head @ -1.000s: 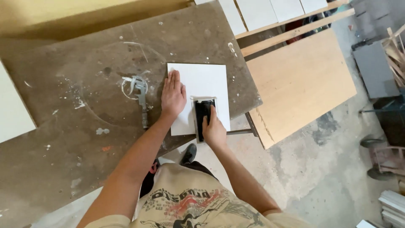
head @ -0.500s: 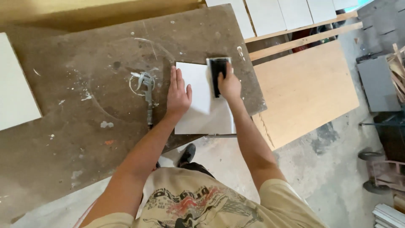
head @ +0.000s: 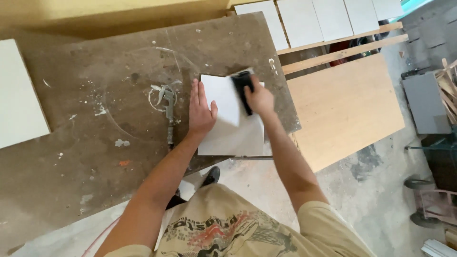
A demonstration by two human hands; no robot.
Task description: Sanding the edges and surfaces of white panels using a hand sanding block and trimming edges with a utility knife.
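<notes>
1. Overhead, looking down: a white panel (head: pixel 232 128) lies flat on the brown, paint-flecked tabletop (head: pixel 95 143), at its near edge; its near right corner reaches the tabletop's rim.
2. Left hand (head: pixel 201 110) flat on the panel's left margin, fingers straight and close together, thumb out to the side, palm pressing down.
3. Right hand (head: pixel 259 99) closed over a black sanding block (head: pixel 243 88) at the panel's far right corner. The block sits tilted; its near end is covered by the hand, so the grip underneath cannot be made out.
4. A pale sheet edges the block; hard to tell how it is fixed.
5. A grey metal spray gun (head: pixel 166 102) lies on the tabletop just left of the left hand, apart from the panel, inside a ring of white residue.
6. A second white board (head: pixel 19 95) sits at far left, cut off by the frame.
7. Right of the tabletop: a bare wooden board (head: pixel 342 104) and, beyond it, a row of white panels (head: pixel 319 19), tops cropped.
8. One dark shoe (head: pixel 212 175) shows below the tabletop edge; the other is hidden.
</notes>
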